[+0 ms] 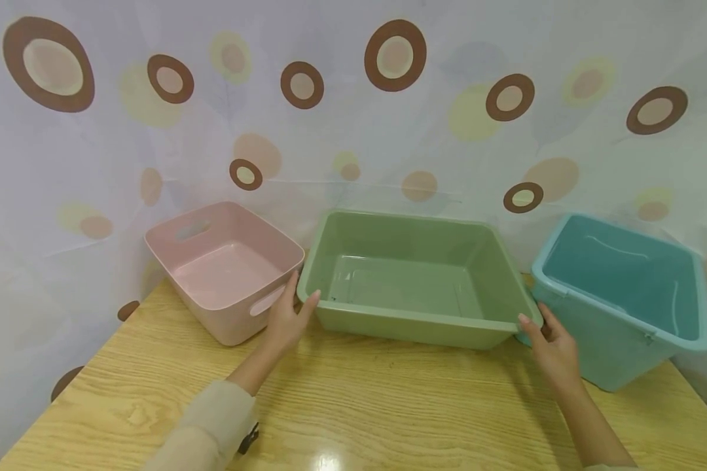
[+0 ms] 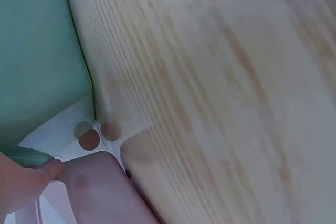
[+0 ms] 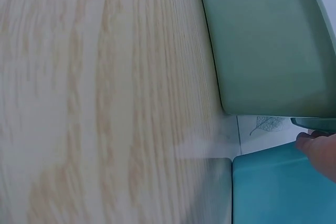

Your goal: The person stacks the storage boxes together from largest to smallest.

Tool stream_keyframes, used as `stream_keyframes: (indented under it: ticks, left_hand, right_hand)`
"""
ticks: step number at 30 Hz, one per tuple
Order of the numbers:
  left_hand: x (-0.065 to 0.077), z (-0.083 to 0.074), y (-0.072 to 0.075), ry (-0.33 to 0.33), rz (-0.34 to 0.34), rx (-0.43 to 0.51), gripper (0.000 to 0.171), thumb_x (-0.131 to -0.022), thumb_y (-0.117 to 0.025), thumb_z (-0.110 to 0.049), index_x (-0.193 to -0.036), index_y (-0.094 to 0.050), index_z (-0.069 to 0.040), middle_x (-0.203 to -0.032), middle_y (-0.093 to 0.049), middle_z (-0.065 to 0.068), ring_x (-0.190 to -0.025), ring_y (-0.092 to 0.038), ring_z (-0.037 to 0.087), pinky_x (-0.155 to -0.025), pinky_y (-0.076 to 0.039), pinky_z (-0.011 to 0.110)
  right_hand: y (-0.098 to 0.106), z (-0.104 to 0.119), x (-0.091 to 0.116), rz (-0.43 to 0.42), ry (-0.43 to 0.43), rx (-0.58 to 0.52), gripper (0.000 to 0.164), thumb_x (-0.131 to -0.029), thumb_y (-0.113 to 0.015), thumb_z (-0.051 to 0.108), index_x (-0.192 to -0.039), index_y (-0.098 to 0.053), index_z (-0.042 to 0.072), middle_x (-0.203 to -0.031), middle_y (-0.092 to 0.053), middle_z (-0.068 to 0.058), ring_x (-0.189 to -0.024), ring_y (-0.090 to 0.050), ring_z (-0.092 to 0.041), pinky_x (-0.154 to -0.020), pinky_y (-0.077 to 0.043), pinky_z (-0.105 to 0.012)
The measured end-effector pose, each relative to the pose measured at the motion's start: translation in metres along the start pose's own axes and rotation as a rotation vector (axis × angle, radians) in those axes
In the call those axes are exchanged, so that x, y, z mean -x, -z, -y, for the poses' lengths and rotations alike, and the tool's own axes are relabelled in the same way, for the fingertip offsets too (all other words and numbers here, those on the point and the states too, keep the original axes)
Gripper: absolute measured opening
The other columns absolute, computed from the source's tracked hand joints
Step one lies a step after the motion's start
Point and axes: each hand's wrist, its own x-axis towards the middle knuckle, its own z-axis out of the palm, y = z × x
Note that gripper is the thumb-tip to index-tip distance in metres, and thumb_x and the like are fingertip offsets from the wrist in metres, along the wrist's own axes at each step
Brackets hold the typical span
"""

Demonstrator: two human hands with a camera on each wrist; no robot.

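Note:
A green rectangular basin (image 1: 412, 330) stands in the middle of the table, nothing inside it. My left hand (image 1: 285, 317) grips its front left corner, thumb over the rim and fingers beneath. At the front right corner my right hand (image 1: 554, 350) pinches the rim the same way. Close against the left hand is a pink basket (image 1: 230, 324) with slot handles; the left wrist view shows the fingertips beside its slot. A teal bin (image 1: 601, 347) stands right beside the right hand, and in the right wrist view the fingers (image 3: 317, 145) lie between it and the basin.
The wood-grain table (image 1: 353, 399) runs back to a patterned cloth (image 1: 342, 124) hanging behind all the containers. A small black object (image 1: 248, 438) shows at the left sleeve's cuff.

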Motion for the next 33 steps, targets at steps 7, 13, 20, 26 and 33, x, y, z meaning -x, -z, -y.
stream_keyframes:
  ticks: [7,13,20,26,33]
  left_hand:
    - [-0.003,0.000,-0.006,0.020,-0.013,0.075,0.071,-0.095,-0.047,-0.035,-0.148,-0.015,-0.001,-0.150,-0.025,0.022,-0.136,-0.030,0.035,-0.111,-0.028,0.045]
    - [-0.007,-0.001,-0.010,0.035,-0.004,0.214,0.066,-0.097,-0.044,-0.026,-0.148,-0.011,0.001,-0.153,-0.016,0.020,-0.139,-0.023,0.033,-0.113,-0.024,0.044]
    - [-0.009,-0.001,-0.014,0.056,-0.051,0.254,0.065,-0.096,-0.046,-0.024,-0.147,-0.014,0.002,-0.152,-0.020,0.022,-0.138,-0.025,0.034,-0.113,-0.024,0.045]
    - [-0.011,-0.002,-0.016,0.074,-0.070,0.283,0.062,-0.097,-0.044,-0.021,-0.147,-0.016,0.001,-0.151,-0.022,0.022,-0.138,-0.027,0.035,-0.112,-0.025,0.045]
    - [-0.011,-0.002,-0.016,0.108,-0.055,0.302,0.060,-0.096,-0.043,-0.016,-0.147,-0.015,0.001,-0.151,-0.021,0.023,-0.138,-0.026,0.037,-0.113,-0.023,0.046]
  right_hand:
    - [-0.002,-0.002,-0.001,-0.024,0.042,-0.049,0.074,-0.094,-0.044,0.042,-0.150,-0.005,0.012,-0.122,-0.047,0.017,-0.089,-0.037,0.019,-0.070,-0.037,-0.003]
    - [-0.003,-0.002,-0.003,-0.012,0.011,-0.102,0.074,-0.094,-0.044,0.041,-0.150,-0.004,0.013,-0.149,-0.030,-0.013,-0.087,-0.036,0.027,-0.073,-0.038,0.002]
    - [-0.005,-0.001,-0.004,0.006,-0.023,-0.302,0.072,-0.095,-0.046,0.033,-0.150,-0.004,0.015,-0.151,-0.024,-0.010,-0.086,-0.045,0.025,-0.075,-0.043,-0.001]
    - [-0.006,-0.001,-0.006,0.045,-0.050,-0.443,0.075,-0.094,-0.049,0.032,-0.150,-0.001,0.019,-0.155,-0.005,-0.015,-0.089,-0.048,0.023,-0.078,-0.043,-0.002]
    - [-0.005,-0.001,-0.005,0.060,-0.037,-0.453,0.077,-0.093,-0.050,0.033,-0.150,-0.001,0.017,-0.155,-0.007,-0.014,-0.090,-0.048,0.022,-0.080,-0.043,-0.002]
